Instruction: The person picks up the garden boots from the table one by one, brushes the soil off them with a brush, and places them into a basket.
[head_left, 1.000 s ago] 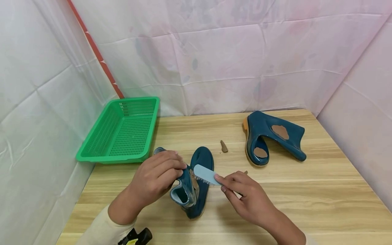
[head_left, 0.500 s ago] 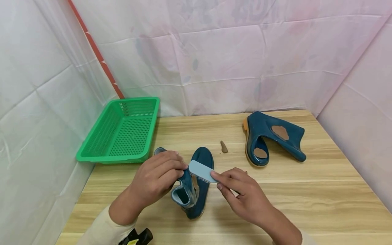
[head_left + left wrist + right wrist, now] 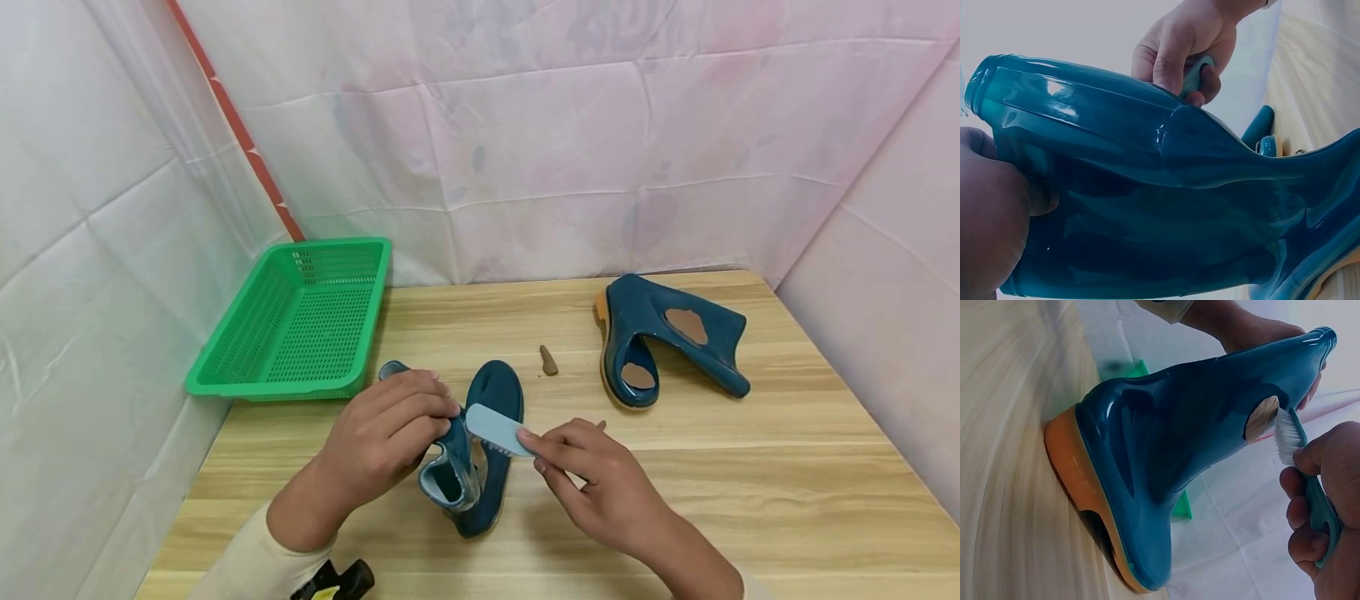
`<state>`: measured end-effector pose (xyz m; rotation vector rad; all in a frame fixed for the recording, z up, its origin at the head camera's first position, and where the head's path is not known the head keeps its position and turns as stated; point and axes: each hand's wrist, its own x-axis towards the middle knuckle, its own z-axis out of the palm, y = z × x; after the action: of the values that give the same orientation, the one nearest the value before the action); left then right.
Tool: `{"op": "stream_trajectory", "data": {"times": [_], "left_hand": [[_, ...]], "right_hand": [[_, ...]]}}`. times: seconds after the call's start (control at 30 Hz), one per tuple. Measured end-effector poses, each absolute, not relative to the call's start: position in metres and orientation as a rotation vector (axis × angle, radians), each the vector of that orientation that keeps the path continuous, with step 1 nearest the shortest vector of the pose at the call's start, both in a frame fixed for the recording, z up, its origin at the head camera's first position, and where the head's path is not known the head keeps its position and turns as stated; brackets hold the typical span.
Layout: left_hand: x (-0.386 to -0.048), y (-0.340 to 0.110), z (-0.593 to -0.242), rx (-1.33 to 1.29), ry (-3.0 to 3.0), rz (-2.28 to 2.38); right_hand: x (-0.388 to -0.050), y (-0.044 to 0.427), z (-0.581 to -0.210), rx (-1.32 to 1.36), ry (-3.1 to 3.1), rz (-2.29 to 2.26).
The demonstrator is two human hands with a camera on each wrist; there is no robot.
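Observation:
A dark teal rubber boot (image 3: 497,385) with an orange sole stands on the table, its shaft leaning toward me. My left hand (image 3: 386,435) grips the top of the shaft; in the left wrist view the thumb lies at the boot's opening. A brown patch (image 3: 1261,419) marks the side of the shaft. In my right hand (image 3: 603,479) is a light blue scrub brush (image 3: 497,429), held by its handle with the fingers curled round it. Its white bristles (image 3: 1287,436) meet the edge of the brown patch in the right wrist view.
A second teal boot (image 3: 637,310) lies on its side at the back right, with brown patches (image 3: 686,326) on it. A small brown piece (image 3: 548,360) lies between the boots. At the back left is a green basket (image 3: 273,390). White sheets (image 3: 525,167) surround the table.
The brush rose slightly up and left along the boot shaft, then came back down a little. My left hand and the boot have stayed nearly still.

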<state>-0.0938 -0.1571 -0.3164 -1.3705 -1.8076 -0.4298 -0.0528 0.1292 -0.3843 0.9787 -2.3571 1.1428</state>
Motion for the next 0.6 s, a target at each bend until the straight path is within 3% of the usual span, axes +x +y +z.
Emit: {"op": "stream_trajectory", "data": {"times": [0.6], "left_hand": [[-0.0931,-0.1571,-0.3175,-1.370,-1.802,-0.453]], "right_hand": [[-0.0520,0.1343,-0.3920,0.960,-2.372,1.098]]}}
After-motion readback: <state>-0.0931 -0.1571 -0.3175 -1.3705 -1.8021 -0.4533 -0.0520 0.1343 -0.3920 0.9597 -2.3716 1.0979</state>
